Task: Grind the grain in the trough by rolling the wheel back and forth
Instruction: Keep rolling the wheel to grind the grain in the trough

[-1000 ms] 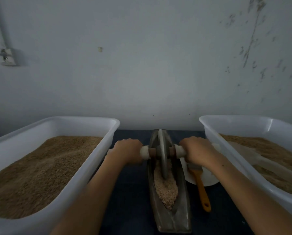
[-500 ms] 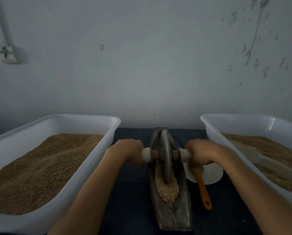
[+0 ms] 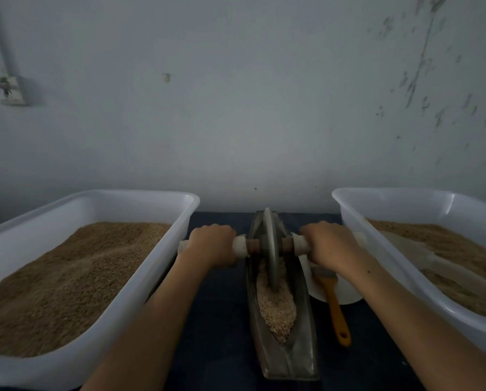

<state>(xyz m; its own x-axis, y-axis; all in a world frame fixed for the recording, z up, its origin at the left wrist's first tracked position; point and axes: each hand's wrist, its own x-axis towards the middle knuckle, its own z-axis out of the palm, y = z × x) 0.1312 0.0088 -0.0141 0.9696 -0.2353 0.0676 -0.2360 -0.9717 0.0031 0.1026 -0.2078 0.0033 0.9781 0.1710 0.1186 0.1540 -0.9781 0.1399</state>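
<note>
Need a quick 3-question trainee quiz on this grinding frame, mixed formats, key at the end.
1. True or false: the left hand and the right hand each grip a white handle end of the wheel's axle.
2. Multiple choice: where does the orange-handled brush lie?
A. inside the left tub
B. on the table right of the trough, bristle end over a white plate
C. in the trough
3. Fill in: the wheel stands in the trough toward its ___ end, with grain heaped on the near side.

Key: 1 true; 2 B; 3 far
</note>
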